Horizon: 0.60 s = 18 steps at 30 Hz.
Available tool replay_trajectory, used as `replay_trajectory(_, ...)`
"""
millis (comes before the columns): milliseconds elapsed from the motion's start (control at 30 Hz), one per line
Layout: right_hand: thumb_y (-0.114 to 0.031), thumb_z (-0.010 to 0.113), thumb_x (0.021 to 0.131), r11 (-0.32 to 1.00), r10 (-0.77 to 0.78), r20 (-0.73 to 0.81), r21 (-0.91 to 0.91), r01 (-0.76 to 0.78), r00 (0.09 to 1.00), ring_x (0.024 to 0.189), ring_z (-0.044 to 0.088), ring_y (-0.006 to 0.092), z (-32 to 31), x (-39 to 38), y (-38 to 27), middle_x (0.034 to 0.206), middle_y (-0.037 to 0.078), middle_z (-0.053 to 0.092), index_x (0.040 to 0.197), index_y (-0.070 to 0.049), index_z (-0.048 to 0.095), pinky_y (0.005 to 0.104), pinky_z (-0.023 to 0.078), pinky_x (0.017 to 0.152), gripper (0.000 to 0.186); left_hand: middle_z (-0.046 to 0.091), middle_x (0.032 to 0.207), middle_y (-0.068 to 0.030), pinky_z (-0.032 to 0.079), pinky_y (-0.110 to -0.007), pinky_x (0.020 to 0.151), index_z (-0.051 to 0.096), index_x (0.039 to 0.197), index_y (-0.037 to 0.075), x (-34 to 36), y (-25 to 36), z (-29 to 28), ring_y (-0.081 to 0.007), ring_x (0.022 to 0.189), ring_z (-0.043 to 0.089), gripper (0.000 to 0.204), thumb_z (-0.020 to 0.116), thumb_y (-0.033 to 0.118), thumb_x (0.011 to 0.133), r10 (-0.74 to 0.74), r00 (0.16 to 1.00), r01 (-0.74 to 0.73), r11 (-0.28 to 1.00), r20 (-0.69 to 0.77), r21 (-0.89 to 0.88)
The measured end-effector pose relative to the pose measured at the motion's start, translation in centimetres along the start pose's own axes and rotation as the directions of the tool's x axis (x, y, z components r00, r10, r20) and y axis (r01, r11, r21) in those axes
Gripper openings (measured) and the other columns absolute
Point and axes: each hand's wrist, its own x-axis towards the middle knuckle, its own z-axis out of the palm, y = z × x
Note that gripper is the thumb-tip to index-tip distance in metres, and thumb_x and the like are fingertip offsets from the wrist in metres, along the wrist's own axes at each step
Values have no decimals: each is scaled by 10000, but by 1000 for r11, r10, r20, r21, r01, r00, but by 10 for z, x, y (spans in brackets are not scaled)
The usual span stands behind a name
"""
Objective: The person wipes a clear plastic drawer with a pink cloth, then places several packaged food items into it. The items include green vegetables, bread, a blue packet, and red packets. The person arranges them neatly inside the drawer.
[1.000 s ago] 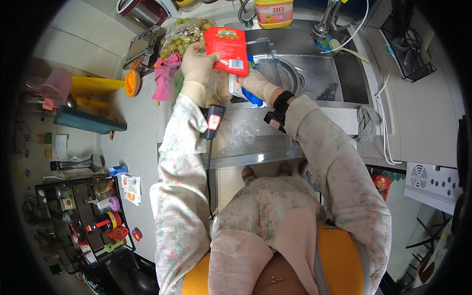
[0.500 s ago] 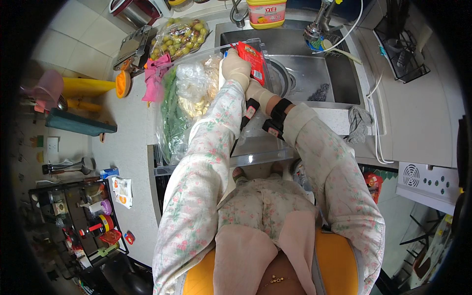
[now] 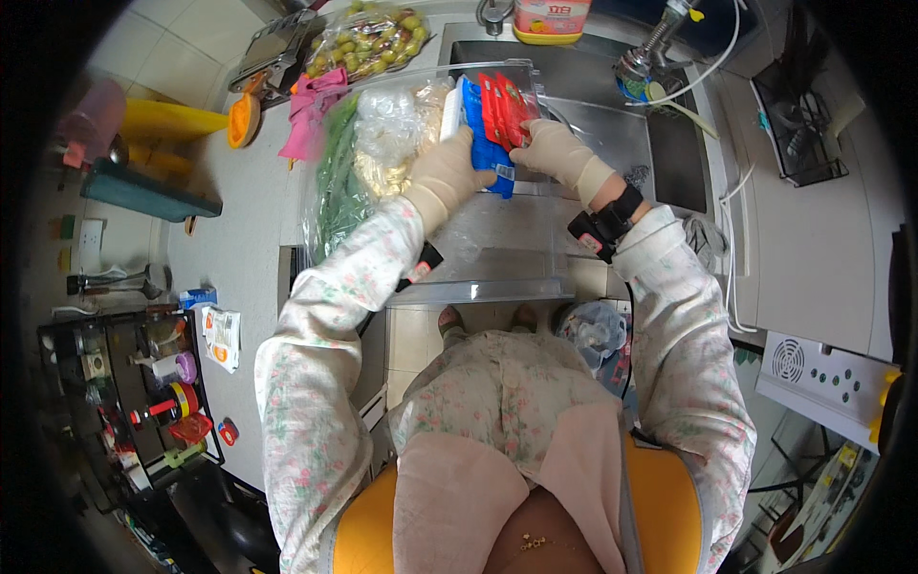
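Observation:
A clear plastic drawer-like bin (image 3: 478,292) straddles the counter and the sink edge. Several red packets (image 3: 503,110) stand upright in it, beside a blue packet (image 3: 486,143). My left hand (image 3: 446,177), in a light glove, is at the blue packet's left side with its thumb across the lower part. My right hand (image 3: 564,160), gloved too, has its fingers closed at the right edge of the red packets; some fingertips are hidden. Left of the blue packet are a white item (image 3: 451,113), bagged pale food (image 3: 382,172) and bagged long green vegetables (image 3: 339,182).
Behind the bin lies a bag of round green fruit (image 3: 368,43). A pink cloth (image 3: 312,107) and an orange cut piece (image 3: 244,121) are at the left. The steel sink (image 3: 679,158) is on the right, with a yellow-and-pink tub (image 3: 550,21) behind it.
My hands have moved apart: the left one down from the packets' top, the right one up and to the right. The blue packet now shows, and the red packets stand more upright.

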Motion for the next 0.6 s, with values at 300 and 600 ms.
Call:
replay_trajectory(300, -275, 734, 792, 961, 1, -73, -277, -21, 997, 959, 648, 398, 34, 48, -5, 1003, 283, 652, 1249, 135, 420, 420, 520, 815, 690, 651, 943, -242, 492, -482, 791, 522, 974, 45, 9, -1, 49, -402, 941, 636, 247, 636, 121, 768, 73, 995, -64, 989, 64, -132)
replay_trajectory(600, -298, 684, 805, 938, -184, 231, -250, 241, 955, 850, 656, 349, 28, -11, -10, 919, 225, 666, 1006, 26, 651, 399, 503, 767, 383, 677, 991, -63, 535, -281, 778, 619, 1138, 48, -62, -83, -32, -125, 895, 642, 248, 630, 127, 903, 73, 995, -10, 777, 75, -630)
